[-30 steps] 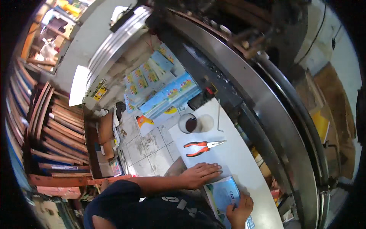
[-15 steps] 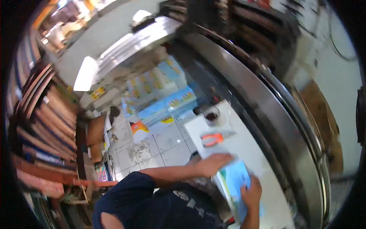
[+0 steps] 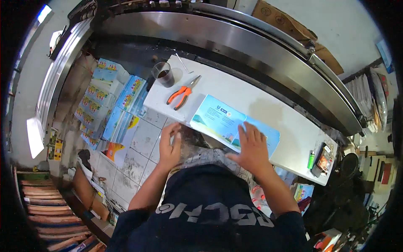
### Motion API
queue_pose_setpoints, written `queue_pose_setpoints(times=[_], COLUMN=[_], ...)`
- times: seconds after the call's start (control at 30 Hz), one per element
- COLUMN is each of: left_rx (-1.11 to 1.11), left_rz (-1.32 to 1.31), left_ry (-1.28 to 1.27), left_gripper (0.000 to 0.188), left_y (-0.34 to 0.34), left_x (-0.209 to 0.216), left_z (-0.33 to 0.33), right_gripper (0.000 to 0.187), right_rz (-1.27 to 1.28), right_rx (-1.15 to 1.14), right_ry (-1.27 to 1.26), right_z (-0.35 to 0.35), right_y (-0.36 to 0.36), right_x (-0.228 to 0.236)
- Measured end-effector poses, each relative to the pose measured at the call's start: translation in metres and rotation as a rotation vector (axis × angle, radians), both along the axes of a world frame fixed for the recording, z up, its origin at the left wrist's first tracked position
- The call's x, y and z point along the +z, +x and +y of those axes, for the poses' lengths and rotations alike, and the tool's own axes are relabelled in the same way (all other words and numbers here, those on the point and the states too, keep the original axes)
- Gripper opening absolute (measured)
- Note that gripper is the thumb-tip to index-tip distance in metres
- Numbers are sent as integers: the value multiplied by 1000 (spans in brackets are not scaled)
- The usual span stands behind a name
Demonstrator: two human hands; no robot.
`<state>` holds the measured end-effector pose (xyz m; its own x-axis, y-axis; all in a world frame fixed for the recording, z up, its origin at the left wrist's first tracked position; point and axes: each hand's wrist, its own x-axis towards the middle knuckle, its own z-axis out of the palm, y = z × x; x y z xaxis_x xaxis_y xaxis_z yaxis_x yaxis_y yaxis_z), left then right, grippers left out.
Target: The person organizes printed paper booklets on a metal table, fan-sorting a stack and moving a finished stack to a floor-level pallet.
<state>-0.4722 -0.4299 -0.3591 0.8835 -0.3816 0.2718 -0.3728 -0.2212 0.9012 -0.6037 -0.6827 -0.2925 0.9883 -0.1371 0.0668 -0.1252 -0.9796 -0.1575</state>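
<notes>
A light blue printed booklet (image 3: pixel 216 122) lies flat on the white bench top (image 3: pixel 289 134), a crease running across it and its near edge close to the bench's edge. My right hand (image 3: pixel 254 149) rests on its right half, fingers spread and thumb out to the side. Off the bench's near edge, left of the booklet, my left hand (image 3: pixel 169 147) hovers with loosely bent fingers and nothing in them. Orange-handled pliers (image 3: pixel 184 92) lie beyond the booklet's left end. Beside them stands a glass of dark drink (image 3: pixel 163 75).
A thin bent metal rod (image 3: pixel 183 63) lies near the glass. At the bench's right end are a green lighter (image 3: pixel 311 159) and a small dark pack (image 3: pixel 323 160). Stacks of blue printed sheets (image 3: pixel 119 111) stand on the left. A long steel machine bar (image 3: pixel 210 35) runs behind the bench.
The view has turned toward the bench. My left hand has let go of the booklet and moved off the bench. My right hand has gone from gripping the booklet to resting spread on it.
</notes>
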Motion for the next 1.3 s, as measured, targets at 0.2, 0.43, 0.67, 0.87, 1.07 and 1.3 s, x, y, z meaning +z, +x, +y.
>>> queue_pose_setpoints(times=[0.2, 0.43, 0.67, 0.87, 1.07, 1.3], left_rx=[-56, -450, -423, -432, -509, -402], left_rz=[-136, -661, -617, -611, -593, -503], left_ry=[22, 508, 597, 610, 640, 358], left_gripper=[40, 58, 61, 63, 64, 64], left_y=[-35, -51, -53, -56, -49, -51], left_x=[-6, 17, -11, -10, 1, 2], left_z=[10, -77, -98, -96, -91, -23], right_gripper=[67, 42, 50, 47, 42, 40], right_rz=[91, 438, 465, 328, 410, -305], right_rx=[107, 179, 124, 163, 143, -267], right_ry=[135, 305, 130, 146, 273, -53], right_z=[-1, -102, -155, -159, -150, -148], right_y=[-11, 68, 118, 112, 121, 152], right_x=[-16, 49, 49, 40, 59, 171])
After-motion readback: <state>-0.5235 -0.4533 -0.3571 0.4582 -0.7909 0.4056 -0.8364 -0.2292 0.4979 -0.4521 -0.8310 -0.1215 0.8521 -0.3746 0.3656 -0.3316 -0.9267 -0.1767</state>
